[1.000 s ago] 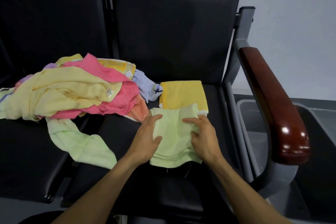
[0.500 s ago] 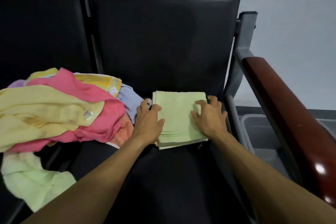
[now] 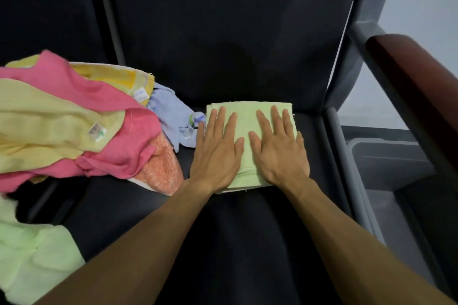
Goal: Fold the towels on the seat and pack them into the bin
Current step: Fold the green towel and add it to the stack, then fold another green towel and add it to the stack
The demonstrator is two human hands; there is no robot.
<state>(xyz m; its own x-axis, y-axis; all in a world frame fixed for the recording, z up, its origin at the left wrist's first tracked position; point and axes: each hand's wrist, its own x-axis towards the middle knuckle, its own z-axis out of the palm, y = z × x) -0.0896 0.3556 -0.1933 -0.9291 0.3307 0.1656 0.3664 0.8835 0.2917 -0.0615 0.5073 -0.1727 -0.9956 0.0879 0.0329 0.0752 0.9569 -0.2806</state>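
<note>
Seat: the black seat [image 3: 247, 242] carries everything I work on.
Unfolded pile: pink, yellow, orange, pale blue and green towels [image 3: 81, 131] lie heaped to my left.
Bin: the grey bin [image 3: 386, 156] sits beyond the armrest [image 3: 416, 86], on my right.
Folded towel: the light green towel [image 3: 247, 116] lies flat near the seat back.
Left hand: my left hand [image 3: 218, 151] presses it, fingers straight.
Right hand: my right hand [image 3: 280, 148] presses flat beside it.
</note>
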